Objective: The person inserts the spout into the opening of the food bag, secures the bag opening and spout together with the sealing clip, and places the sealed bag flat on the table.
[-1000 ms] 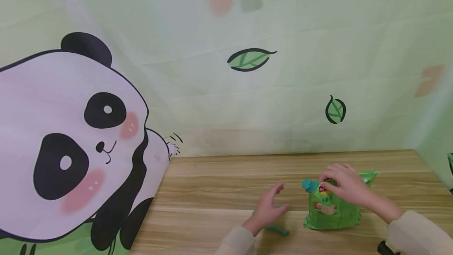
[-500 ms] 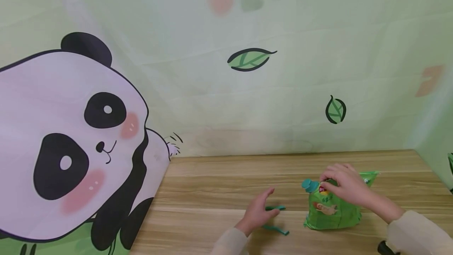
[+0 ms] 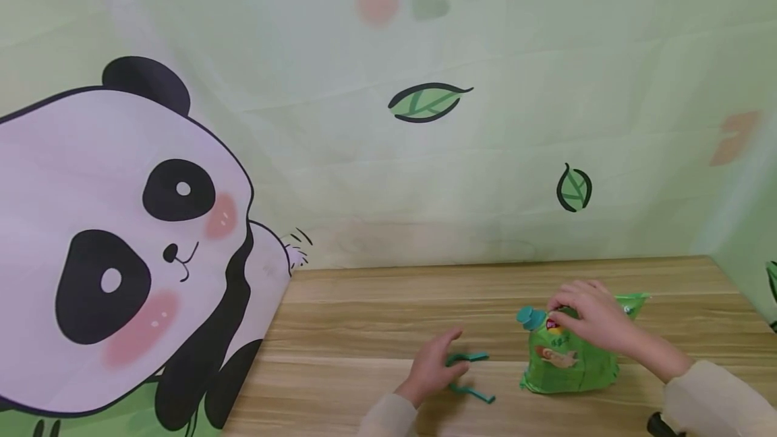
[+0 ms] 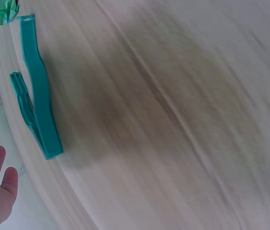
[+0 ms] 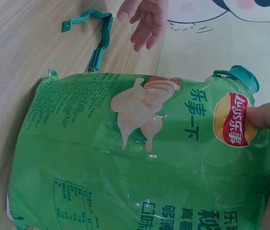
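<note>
A green Lay's chip bag (image 3: 570, 369) stands on the table with a teal cap (image 3: 530, 317) at its upper left corner. My right hand (image 3: 589, 319) pinches the bag's top edge; the thumb (image 5: 269, 116) presses near the logo in the right wrist view. Left of the bag lies a teal bag clip (image 4: 41, 91), its two arms spread apart in a V. My left hand (image 3: 432, 368) hovers by the clip's hinged end, fingers straight and spread, holding nothing. The right wrist view also has the clip (image 5: 107, 38) beyond the bag.
The wood-grain table (image 3: 364, 315) runs back to a pale green cloth backdrop (image 3: 485, 187) with a printed panda (image 3: 200, 221). A small black object (image 3: 662, 425) shows by the right sleeve at the lower edge.
My left hand has drawn back to the left from over the bag clip, uncovering more of its arms. The right hand and the chip bag have stayed in place.
</note>
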{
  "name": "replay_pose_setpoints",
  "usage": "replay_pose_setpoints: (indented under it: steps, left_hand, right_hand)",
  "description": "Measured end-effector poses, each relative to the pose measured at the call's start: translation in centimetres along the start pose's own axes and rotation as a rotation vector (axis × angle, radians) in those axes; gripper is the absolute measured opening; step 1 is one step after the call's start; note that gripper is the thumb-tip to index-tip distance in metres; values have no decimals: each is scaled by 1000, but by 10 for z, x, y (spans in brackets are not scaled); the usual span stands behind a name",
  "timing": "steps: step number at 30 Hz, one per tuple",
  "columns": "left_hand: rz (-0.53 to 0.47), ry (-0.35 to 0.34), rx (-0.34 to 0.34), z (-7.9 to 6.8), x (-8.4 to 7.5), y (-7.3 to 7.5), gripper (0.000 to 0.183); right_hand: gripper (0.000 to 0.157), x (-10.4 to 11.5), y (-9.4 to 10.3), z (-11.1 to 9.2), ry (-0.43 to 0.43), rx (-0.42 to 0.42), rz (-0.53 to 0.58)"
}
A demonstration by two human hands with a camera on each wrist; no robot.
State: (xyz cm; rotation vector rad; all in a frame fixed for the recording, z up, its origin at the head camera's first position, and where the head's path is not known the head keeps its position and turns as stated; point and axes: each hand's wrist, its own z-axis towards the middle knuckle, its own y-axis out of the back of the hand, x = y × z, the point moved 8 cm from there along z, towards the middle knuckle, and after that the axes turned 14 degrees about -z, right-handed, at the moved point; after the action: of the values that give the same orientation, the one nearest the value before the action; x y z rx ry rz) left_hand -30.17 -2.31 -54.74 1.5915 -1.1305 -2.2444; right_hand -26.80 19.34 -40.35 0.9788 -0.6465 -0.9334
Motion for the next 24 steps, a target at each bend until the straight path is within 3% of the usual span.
replay_pose_setpoints:
  steps: [12, 24]
  left_hand:
    - [67, 40, 5, -11, 24, 4, 47]
    - [162, -21, 64, -17, 31, 1, 40]
  right_hand:
    - [13, -1, -2, 0, -10, 9, 1]
    - [12, -2, -2, 1, -21, 34, 11]
